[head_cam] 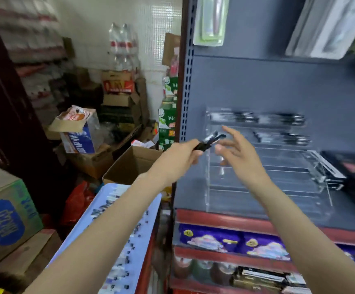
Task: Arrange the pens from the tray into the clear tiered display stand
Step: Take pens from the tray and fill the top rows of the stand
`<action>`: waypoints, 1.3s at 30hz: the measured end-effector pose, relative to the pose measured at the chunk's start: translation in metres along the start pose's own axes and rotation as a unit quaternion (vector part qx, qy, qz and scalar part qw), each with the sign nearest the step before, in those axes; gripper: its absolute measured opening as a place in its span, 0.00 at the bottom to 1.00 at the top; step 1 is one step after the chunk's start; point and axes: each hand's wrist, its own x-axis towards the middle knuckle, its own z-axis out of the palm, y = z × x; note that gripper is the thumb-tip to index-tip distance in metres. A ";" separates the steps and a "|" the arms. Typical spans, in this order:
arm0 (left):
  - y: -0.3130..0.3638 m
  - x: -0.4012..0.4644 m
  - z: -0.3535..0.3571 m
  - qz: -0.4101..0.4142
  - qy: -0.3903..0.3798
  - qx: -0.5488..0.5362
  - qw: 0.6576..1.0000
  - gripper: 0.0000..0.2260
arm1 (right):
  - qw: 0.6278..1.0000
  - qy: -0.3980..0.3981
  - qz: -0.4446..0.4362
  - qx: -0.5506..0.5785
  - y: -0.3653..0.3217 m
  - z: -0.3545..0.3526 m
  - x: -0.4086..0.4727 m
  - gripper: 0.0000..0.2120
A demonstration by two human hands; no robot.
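My left hand (182,154) grips a small bunch of black pens (209,141), their tips pointing up and right toward the clear tiered display stand (278,177) on the grey shelf. My right hand (239,152) hovers just right of the pens with fingers spread, in front of the stand's left side. The stand's two upper tiers hold rows of dark pens (257,118); the lower tiers look bare. A pale blue tray (151,209) with several pens lies below my left forearm. The picture is motion-blurred.
The grey shelf unit has a perforated upright (186,81) at its left edge and a red front lip (225,219). A black box (350,177) sits right of the stand. Open cardboard boxes (130,164) and stacked cartons fill the floor at left.
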 end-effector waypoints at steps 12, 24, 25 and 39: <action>0.047 0.094 0.033 -0.027 0.139 0.081 0.987 0.13 | 0.997 0.079 -0.011 -0.015 0.047 -0.138 0.074 0.11; 0.033 0.115 0.025 -0.042 0.114 0.053 0.991 0.15 | 0.950 0.015 -0.071 -0.303 0.077 -0.113 0.137 0.06; 0.031 0.115 0.025 -0.048 0.117 0.035 0.991 0.12 | 0.942 0.008 -0.072 -0.326 0.079 -0.112 0.140 0.06; 0.020 0.124 0.029 -0.047 0.091 -0.009 0.995 0.06 | 0.944 -0.066 0.006 -0.322 0.070 -0.110 0.150 0.07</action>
